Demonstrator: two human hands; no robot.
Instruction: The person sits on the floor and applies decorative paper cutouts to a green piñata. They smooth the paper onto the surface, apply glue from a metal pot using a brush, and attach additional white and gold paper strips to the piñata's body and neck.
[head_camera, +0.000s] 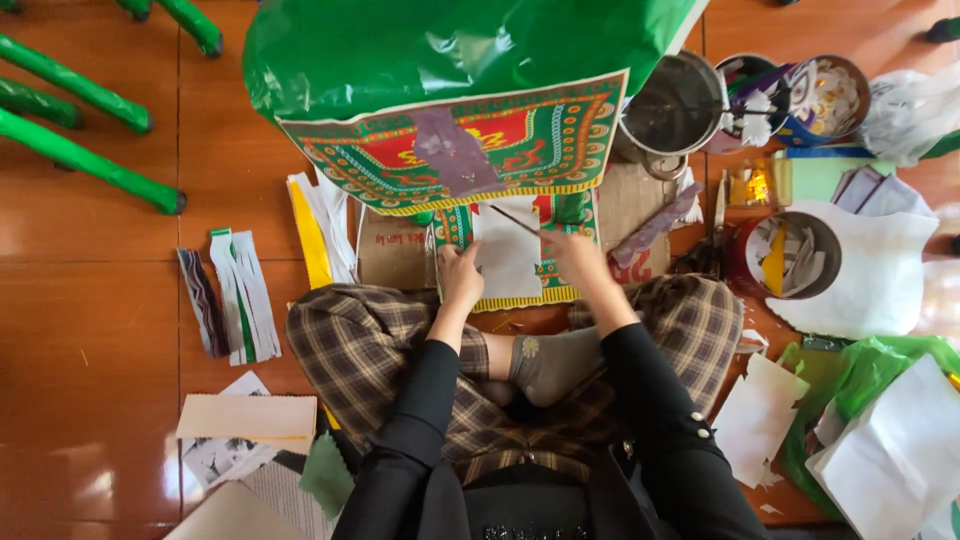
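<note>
You sit cross-legged on the orange tiled floor, and both of your hands work over a white sheet of paper that lies on a patterned red, green and yellow print just in front of your knees. Your left hand rests on the sheet's left edge, its fingers curled and pressed together against the paper. Your right hand sits at the sheet's right edge and pinches a thin stick (a brush or a spreader, it is too small to tell), whose tip slants up and left across the top of the white sheet.

Behind the sheet a larger patterned panel stands tilted, with a purple strip lying across its middle and glossy green paper above it. A flat piece of brown cardboard lies under the print on the left.

To your right stand a metal pot, a tin with paper scraps and a round red tin of cut paper; white sheets and a green bag lie near your right knee. To your left lie fringed paper strips, and green tubes cross the far corner.
</note>
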